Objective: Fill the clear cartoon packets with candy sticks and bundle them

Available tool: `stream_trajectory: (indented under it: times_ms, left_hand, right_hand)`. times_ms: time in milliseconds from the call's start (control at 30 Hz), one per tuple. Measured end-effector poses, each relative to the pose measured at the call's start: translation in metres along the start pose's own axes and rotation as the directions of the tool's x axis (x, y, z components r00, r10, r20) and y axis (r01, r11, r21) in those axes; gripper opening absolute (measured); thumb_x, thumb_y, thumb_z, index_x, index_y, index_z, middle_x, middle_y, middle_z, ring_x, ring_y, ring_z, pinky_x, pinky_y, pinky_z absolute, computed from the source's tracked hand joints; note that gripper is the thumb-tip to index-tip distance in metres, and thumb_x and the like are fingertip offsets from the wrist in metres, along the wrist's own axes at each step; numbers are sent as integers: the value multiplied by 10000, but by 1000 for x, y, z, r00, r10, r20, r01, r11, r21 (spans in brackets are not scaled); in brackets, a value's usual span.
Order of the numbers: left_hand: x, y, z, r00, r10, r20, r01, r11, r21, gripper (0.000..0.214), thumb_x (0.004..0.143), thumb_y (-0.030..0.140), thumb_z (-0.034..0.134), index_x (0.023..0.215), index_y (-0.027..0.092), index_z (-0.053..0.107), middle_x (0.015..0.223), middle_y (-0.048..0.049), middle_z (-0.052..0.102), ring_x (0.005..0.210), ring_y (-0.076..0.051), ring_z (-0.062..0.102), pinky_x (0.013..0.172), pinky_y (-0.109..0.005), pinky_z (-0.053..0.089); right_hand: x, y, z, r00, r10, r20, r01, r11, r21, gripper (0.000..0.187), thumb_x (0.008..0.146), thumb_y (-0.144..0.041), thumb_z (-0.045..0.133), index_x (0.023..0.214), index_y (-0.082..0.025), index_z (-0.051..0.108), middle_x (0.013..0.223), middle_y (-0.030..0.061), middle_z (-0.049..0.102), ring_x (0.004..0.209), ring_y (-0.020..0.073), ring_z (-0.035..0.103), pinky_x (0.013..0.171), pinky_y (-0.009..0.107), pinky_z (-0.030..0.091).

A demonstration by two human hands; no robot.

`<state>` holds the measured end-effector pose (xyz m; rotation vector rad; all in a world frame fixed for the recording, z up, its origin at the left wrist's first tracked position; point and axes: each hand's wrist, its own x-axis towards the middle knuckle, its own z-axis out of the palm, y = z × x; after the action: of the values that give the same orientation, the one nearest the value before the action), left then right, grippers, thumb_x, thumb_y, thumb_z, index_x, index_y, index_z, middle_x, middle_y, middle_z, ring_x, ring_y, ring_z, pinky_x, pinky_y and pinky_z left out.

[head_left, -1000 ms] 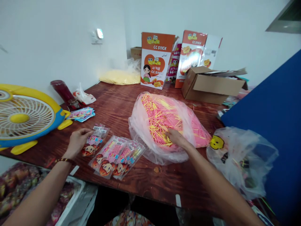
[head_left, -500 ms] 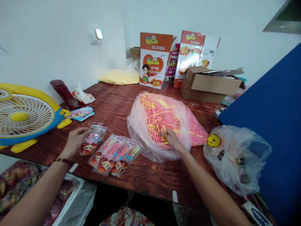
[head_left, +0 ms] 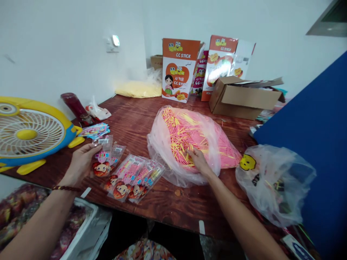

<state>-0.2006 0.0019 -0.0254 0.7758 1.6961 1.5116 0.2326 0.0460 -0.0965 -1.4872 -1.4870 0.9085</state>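
My left hand (head_left: 81,161) pinches the edge of a clear printed plastic packet (head_left: 101,167) with a cartoon face and a barcode. Under that packet another one (head_left: 118,151) partly shows. Several similar packets (head_left: 121,187), with pink and yellow contents, lie overlapped on the table to the right of it. In the middle stands a large open plastic bag (head_left: 155,141) full of thin pink and yellow sticks (head_left: 176,133). My right hand (head_left: 198,159) reaches into its mouth, fingers curled on some sticks; the fingertips are partly hidden among them.
A yellow and blue fan (head_left: 35,133) stands at the left, near a stack of printed packets (head_left: 96,130) and a dark red bottle (head_left: 74,104). Printed cartons (head_left: 179,72) and an open cardboard box (head_left: 241,99) stand behind. A tied-looking clear bag (head_left: 276,184) sits at the right.
My left hand has drawn the top packet a little left, so the one beneath now shows. My right hand stays among the sticks with little movement.
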Motion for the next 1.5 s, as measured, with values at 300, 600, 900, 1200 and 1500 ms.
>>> stream_trajectory:
  times_ms: [300,600,900,1200,1500]
  left_hand:
    - [-21,19,14,995,-9,100,30,978,-208,333,522,224,832,758,157,607,614,57,659,504,-112,602,462,-206,517]
    - [-78,22,40,964,-96,247,135,980,-144,312,507,298,853,715,203,642,643,35,649,504,-120,575,468,-231,468]
    - [-161,-40,92,763,-51,645,130,989,-74,158,688,383,793,725,257,705,700,-5,636,646,-158,573,622,-279,416]
    - [-179,-46,112,748,-10,664,60,997,-53,178,743,409,748,683,254,683,704,-13,588,665,-159,533,646,-301,383]
    - [-181,-55,119,790,-28,612,95,993,-76,232,717,378,769,653,185,655,639,11,554,602,-121,486,590,-250,367]
  right_hand:
    - [-5,-5,4,997,-43,63,35,991,130,185,781,-395,502,858,-227,490,889,43,727,899,214,659,896,368,463]
    - [-5,-2,8,997,-39,66,39,999,-6,220,814,-432,472,721,-233,457,822,30,723,824,213,646,827,355,460]
    - [-4,-8,6,998,0,64,2,999,-34,224,797,-426,493,693,-242,421,746,8,699,787,204,653,769,332,466]
    - [-14,-10,11,998,-42,55,34,989,146,226,769,-443,553,729,-231,486,708,-10,622,766,195,597,721,306,463]
    - [-14,-4,11,995,-67,73,50,975,216,209,777,-402,541,843,-208,584,796,29,701,851,216,635,868,362,458]
